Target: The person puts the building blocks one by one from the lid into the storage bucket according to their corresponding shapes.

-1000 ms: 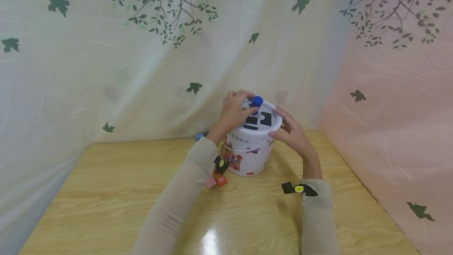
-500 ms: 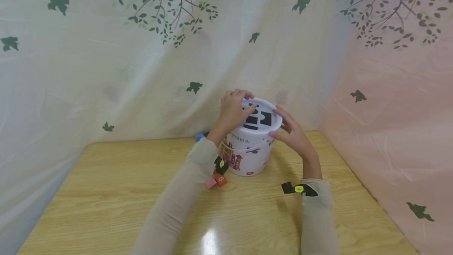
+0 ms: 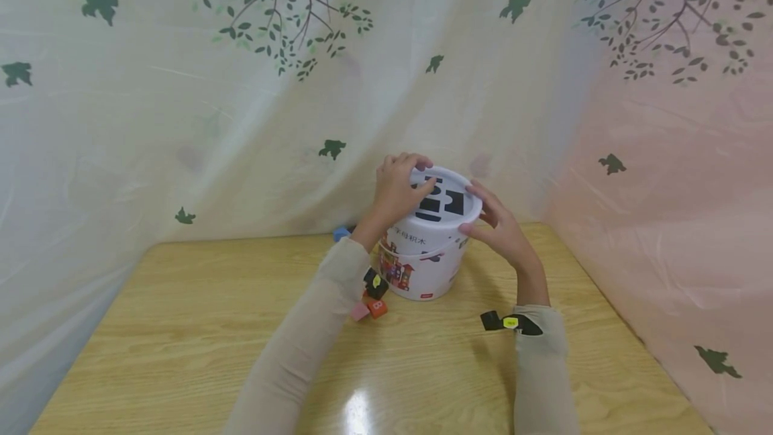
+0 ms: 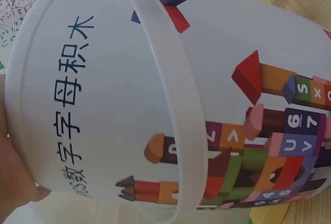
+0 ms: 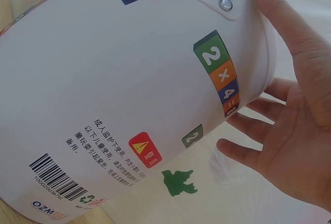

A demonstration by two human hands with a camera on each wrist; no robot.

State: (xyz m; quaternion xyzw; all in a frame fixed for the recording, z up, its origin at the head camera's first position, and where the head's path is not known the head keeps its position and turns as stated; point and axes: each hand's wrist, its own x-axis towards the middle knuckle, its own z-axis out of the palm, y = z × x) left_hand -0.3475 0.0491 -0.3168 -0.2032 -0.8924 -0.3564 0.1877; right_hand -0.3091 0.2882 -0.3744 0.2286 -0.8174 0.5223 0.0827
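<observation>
At the far left of the things on the tabletop [image 3: 211,327] lies a blue block [image 3: 341,233], then a pink block [image 3: 359,312] beside an orange block [image 3: 377,307] lettered B. A yellow piece [image 4: 270,213] shows clearly only in the left wrist view. The left hand [image 3: 394,190] is at the lid's left rim, its thumb and fingers wide apart with nothing between them; a second ago a blue cylinder stood there, now out of sight.

The white bucket [image 3: 431,277] stands upright at the back of the tabletop, its lid [image 3: 453,219] on, with dark cut-outs; its contents cannot be made out. The left wrist view gives its lettering and handle [image 4: 178,110]; only the right wrist view shows the barcode [image 5: 59,177] and red warning label [image 5: 145,150].

The right hand [image 3: 502,228] holds the bucket's right rim between spread thumb and fingers, unmoved since earlier.
</observation>
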